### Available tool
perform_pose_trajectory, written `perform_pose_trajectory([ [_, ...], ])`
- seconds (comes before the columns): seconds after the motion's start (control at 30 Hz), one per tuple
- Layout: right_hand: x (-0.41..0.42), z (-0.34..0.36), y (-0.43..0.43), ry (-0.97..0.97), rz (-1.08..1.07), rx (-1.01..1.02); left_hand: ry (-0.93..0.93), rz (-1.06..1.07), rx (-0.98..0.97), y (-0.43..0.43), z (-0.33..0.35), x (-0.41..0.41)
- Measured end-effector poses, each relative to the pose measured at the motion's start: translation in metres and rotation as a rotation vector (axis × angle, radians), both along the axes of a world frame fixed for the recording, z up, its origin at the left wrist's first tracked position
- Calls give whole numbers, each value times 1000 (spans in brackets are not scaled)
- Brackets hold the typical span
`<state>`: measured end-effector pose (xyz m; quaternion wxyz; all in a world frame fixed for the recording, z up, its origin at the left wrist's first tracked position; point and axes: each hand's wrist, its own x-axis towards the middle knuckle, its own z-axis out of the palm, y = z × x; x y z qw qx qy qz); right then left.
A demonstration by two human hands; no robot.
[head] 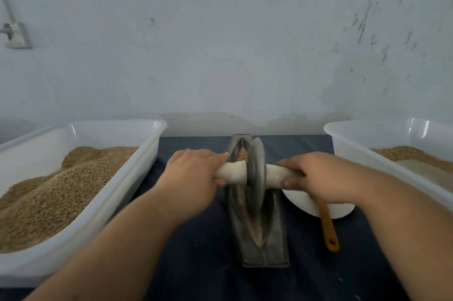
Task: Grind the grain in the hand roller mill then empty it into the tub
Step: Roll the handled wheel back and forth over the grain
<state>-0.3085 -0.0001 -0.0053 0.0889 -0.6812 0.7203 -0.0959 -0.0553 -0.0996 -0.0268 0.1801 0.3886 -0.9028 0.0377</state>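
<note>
Head view | left hand (193,173) and right hand (316,178), apart, each gripped an end of the white axle (232,173) | roller wheel (256,178) between them, standing in metal trough (272,239) with grain (243,153) | heaped tub (137,178) beyond left hand, second tub (348,146) beyond right

Both hands grip roller handle (255,173) – wheel in trough (262,249), grain prob. half-crushed.

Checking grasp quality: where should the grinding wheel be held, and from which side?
Grip the pale axle handles jutting from either side of the wheel, one hand each, fingers wrapping over from above. The wheel stands on edge in the narrow trough, leaving only the handles free; left hand and right hand hold them so.
</note>
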Motion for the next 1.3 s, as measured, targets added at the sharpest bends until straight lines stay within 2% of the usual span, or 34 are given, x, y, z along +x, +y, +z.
perform_pose_trajectory([
  [0.13, 5, -25, -25, 191, -77, -365, 101, 91, 36, -24, -26, -8],
  [0.23, 9, -33, -31, 303, -88, -488, 113, 103, 47, -31, -31, -7],
  [0.33, 9, -25, -24, 243, -84, -390, 92, 74, 20, -22, -20, -5],
  [0.53, 3, 19, 21, 65, 96, 64, -80, -17, 81, 26, 30, 13],
  [0.7, 3, 31, 33, 60, 181, 199, -66, -1, 87, 48, 46, 22],
  [0.83, -1, 15, 18, 72, 100, 130, 19, -8, 125, 29, 31, 10],
  [0.93, -6, -2, -3, 26, -29, -44, 66, 86, 21, 2, 4, -1],
  [1.03, -3, -25, -23, 218, -143, -317, 41, 176, -34, -20, -21, -7],
  [1.1, -1, -36, -32, 308, -164, -425, 51, 186, -16, -30, -29, -8],
  [1.2, 0, -39, -34, 304, -168, -456, 69, 152, -30, -32, -30, -5],
  [1.3, 3, -26, -23, 269, -129, -386, 38, 115, 0, -21, -17, 0],
])
